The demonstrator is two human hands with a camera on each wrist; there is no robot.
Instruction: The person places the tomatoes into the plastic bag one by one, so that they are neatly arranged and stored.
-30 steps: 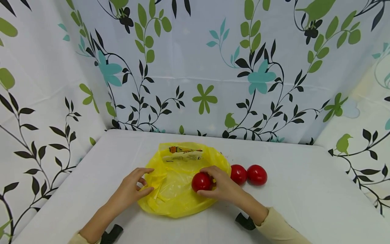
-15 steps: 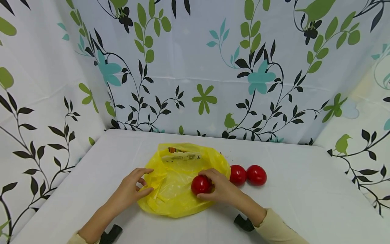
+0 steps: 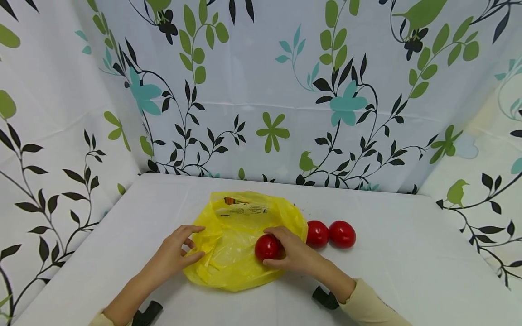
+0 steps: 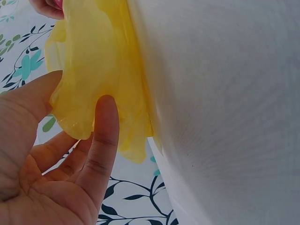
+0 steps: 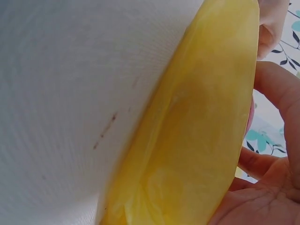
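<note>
In the head view a yellow plastic bag (image 3: 228, 267) lies mouth open on the white table. My left hand (image 3: 176, 250) holds its left edge; in the left wrist view the thumb lies in front of the bag (image 4: 93, 61) and the index finger goes behind its rim. My right hand (image 3: 291, 249) grips a glossy red ball (image 3: 266, 247) over the bag's right part. The bag hides most of that ball in the right wrist view. Two similar red balls, one nearer (image 3: 316, 234) and one farther right (image 3: 342, 234), rest on the table just right of the bag.
The white table (image 3: 391, 262) reaches well to both sides of the bag. Behind it hangs a leaf-patterned cloth (image 3: 244, 90). Black wrist straps show under the left forearm (image 3: 134, 290) and the right forearm (image 3: 338, 278).
The right hand lowers slightly with the red ball, early in the span. The left hand, the bag and the two other balls stay almost where they were.
</note>
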